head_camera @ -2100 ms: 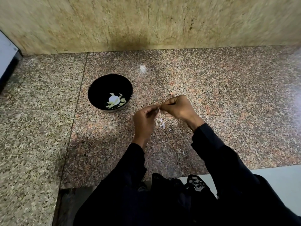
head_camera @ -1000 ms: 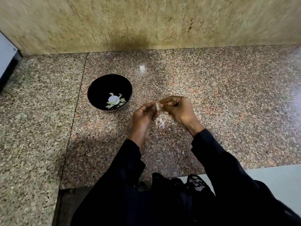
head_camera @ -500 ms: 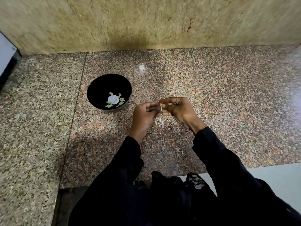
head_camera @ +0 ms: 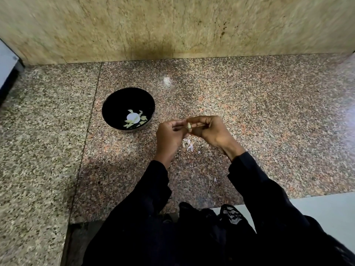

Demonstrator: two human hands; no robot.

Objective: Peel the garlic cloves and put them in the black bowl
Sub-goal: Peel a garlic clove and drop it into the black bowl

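1. Left hand (head_camera: 170,134) and right hand (head_camera: 210,129) fingers curl in, pinching one garlic clove (head_camera: 189,126) between them, probably to strip skin.
2. Held above peel scraps (head_camera: 189,144), so waste drops onto the counter (head_camera: 269,121).
3. Black bowl (head_camera: 115,104) near left, peeled cloves inside, within easy reach.

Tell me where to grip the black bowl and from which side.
Take the black bowl by its round upright rim, probably best on the near right edge: the left hand is nearest there, while the far side faces the wall and cloves lie in the bottom.
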